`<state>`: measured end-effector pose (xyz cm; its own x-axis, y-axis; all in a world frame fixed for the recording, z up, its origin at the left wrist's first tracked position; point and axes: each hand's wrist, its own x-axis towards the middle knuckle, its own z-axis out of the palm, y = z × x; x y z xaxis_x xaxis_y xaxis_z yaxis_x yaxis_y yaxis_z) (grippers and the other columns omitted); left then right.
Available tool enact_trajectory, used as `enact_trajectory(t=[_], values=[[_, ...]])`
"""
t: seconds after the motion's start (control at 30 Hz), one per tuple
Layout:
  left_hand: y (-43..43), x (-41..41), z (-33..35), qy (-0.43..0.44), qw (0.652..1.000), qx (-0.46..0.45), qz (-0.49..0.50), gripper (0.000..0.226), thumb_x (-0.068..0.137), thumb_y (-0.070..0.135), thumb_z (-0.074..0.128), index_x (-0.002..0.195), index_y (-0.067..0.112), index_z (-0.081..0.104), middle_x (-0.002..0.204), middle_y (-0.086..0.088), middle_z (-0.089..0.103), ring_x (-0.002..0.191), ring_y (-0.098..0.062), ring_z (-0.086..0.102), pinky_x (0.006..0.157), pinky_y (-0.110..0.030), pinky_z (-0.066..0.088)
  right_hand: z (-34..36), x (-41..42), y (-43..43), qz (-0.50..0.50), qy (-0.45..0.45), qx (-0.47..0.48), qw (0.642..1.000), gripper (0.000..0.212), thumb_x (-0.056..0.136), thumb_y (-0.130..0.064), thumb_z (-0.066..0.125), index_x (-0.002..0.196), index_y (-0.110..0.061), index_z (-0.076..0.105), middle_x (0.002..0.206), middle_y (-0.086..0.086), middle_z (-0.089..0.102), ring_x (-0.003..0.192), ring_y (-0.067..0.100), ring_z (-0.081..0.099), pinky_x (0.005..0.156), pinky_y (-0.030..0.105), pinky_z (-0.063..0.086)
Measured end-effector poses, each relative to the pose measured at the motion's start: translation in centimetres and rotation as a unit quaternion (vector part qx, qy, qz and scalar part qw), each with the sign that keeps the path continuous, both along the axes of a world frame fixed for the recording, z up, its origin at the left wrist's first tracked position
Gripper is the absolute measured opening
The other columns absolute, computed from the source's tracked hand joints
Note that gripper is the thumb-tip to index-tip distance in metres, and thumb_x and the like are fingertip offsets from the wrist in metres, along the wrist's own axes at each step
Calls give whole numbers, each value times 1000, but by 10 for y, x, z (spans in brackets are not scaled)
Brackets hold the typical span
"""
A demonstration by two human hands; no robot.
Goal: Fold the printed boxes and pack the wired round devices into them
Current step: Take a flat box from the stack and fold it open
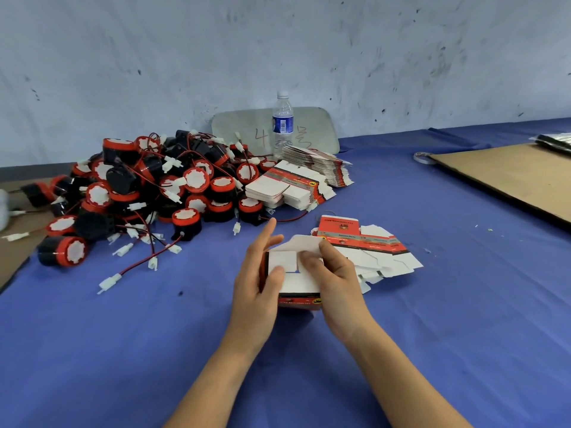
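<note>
- Blue cloth (123, 335) lies under a half-folded box (298, 282).
- Left hand (256, 288) and right hand (340, 282) both grip this box, with the thumbs pressing on its white flaps.
- Round devices (148, 193) are piled behind the box, to its left.

Water bottle (282, 122) – cardboard sheet (513, 177)
</note>
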<state>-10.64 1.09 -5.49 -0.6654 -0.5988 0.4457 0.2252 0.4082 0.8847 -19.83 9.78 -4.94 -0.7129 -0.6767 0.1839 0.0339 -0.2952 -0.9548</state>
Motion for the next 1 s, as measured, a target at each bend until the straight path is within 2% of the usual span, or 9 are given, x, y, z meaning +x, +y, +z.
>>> enact_trajectory(t=[0.07,0.23,0.43,0.53,0.6,0.7,0.77,0.87,1.0], values=[[2,0,-1,-13,1000,-27,1,61,85,25,45,131,64,37,129,29,50,124,-5,48,93,-16,42,0,0,0,-7,20,3,1000,20,96,-5,51,89,-17,67,85,2,67,78,14,58,68,30,48],[4,-2,-1,7,1000,17,-21,70,83,10,40,128,63,43,129,24,54,121,2,49,87,-8,40,5,1,3,16,73,-9,997,49,97,3,44,94,-36,74,97,-7,73,89,9,64,74,22,50],[4,-2,-3,37,998,55,-6,67,84,11,39,142,44,37,133,26,54,123,6,49,85,-5,41,7,1,5,51,103,-37,993,35,83,-5,51,92,-26,77,113,-8,67,110,10,60,82,17,46],[1,0,-4,51,997,49,5,65,83,9,39,141,38,42,132,24,55,120,1,52,82,-8,45,9,2,6,108,68,-37,991,26,77,-25,55,90,-25,78,122,-7,62,115,15,59,84,26,48],[1,1,-4,55,998,23,13,63,83,10,38,139,38,45,133,21,56,122,-5,53,88,-11,44,10,4,6,102,58,-23,993,21,77,-32,63,85,-21,78,121,-9,63,111,15,61,83,25,47],[-2,2,-4,78,996,10,28,57,83,21,37,135,39,47,134,14,57,126,-11,51,96,-20,45,7,5,4,77,113,10,991,12,83,-12,68,91,-15,76,119,-7,65,110,11,61,84,20,48],[-4,2,-3,100,994,8,52,53,84,25,35,133,36,49,134,10,57,125,-15,52,96,-21,45,8,4,5,88,149,42,984,27,86,-7,67,108,-21,71,118,-6,66,110,8,60,86,21,49],[-8,5,0,120,988,-35,95,47,90,29,31,133,32,50,135,7,56,126,-17,52,93,-18,42,11,0,7,123,161,86,975,55,76,-19,78,123,-41,60,107,-13,68,100,5,63,82,20,51],[-9,4,1,122,985,-43,117,46,94,40,27,135,34,47,140,11,50,132,-18,45,99,-37,41,9,-2,8,137,141,98,976,68,68,-25,84,126,-47,56,88,-10,64,78,10,61,74,22,52]])
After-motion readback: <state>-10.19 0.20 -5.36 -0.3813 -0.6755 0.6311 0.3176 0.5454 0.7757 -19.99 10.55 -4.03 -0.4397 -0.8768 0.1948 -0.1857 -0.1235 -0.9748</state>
